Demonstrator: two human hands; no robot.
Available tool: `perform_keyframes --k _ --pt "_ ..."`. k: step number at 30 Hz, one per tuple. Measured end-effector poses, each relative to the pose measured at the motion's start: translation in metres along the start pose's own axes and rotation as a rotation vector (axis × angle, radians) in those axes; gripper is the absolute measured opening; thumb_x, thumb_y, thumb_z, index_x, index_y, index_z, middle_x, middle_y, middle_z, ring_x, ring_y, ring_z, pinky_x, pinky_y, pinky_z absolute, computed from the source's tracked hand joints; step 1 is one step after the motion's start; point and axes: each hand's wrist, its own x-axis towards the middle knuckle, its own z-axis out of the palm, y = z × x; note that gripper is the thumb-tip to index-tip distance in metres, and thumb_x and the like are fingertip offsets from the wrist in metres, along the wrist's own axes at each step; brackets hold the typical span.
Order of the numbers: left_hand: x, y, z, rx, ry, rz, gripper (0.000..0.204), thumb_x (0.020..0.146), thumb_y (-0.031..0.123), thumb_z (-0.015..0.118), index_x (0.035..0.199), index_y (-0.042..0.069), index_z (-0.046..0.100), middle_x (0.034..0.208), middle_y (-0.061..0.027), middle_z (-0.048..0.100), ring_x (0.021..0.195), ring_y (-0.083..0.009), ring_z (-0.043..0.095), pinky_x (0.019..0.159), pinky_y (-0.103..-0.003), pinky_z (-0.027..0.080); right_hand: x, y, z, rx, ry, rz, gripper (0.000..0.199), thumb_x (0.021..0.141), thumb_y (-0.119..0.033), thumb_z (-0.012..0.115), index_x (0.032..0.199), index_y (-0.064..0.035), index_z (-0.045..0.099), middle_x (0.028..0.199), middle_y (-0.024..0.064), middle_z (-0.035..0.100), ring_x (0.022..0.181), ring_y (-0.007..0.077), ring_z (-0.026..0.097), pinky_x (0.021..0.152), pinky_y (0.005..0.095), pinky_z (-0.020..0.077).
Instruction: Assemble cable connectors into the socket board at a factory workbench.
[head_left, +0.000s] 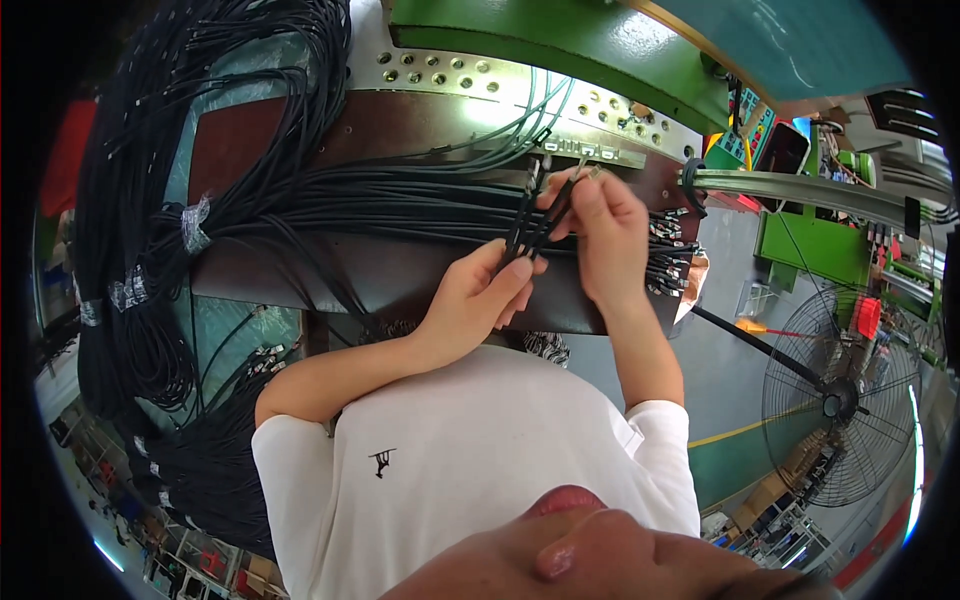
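My left hand (478, 295) is closed around a few black cables (520, 225), whose ends stand up past its thumb and fingers. Just above and to the right, my right hand (608, 225) pinches the tip of one of these cables near its metal connector (585, 172). Exactly how the fingertips meet the connector is too small to tell. Close beyond both hands lies a metal fixture strip (625, 158) with small pale sockets, and thin grey-green wires run up behind it. Beneath the hands a thick bundle of black cables (390, 205) stretches across the dark brown bench board (255, 150).
Metal-tipped cable ends (668, 255) lie at the board's right edge. Large coils of black cable (130, 210) fill the left side. A green machine body (560, 40) and perforated metal plate (440, 72) stand beyond. A caged fan (840, 400) is at the right.
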Motion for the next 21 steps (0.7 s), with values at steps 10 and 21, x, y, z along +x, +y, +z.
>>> perform_keyframes --k 10,21 --pt "0.015 0.002 -0.002 -0.048 0.079 0.118 0.018 0.097 0.022 0.054 0.098 0.005 0.059 0.069 0.0067 0.044 0.058 -0.0016 0.033 0.051 -0.019 0.026 -0.006 -0.004 0.006 -0.253 -0.09 0.041 0.024 0.096 -0.018 0.055 0.105 0.001 0.067 0.084 -0.0008 0.064 0.072 0.0039 0.051 0.066 0.0201 0.0446" --pt "0.016 0.01 -0.003 -0.096 0.111 0.041 0.033 0.098 0.037 0.052 0.104 0.006 0.061 0.06 0.0062 0.04 0.053 -0.0012 0.032 0.046 -0.019 0.024 0.047 -0.016 -0.027 -1.338 0.051 -0.792 0.024 0.075 -0.016 0.074 0.093 -0.0033 0.065 0.09 0.0102 0.063 0.085 0.0307 0.056 0.078 0.0387 0.0471"
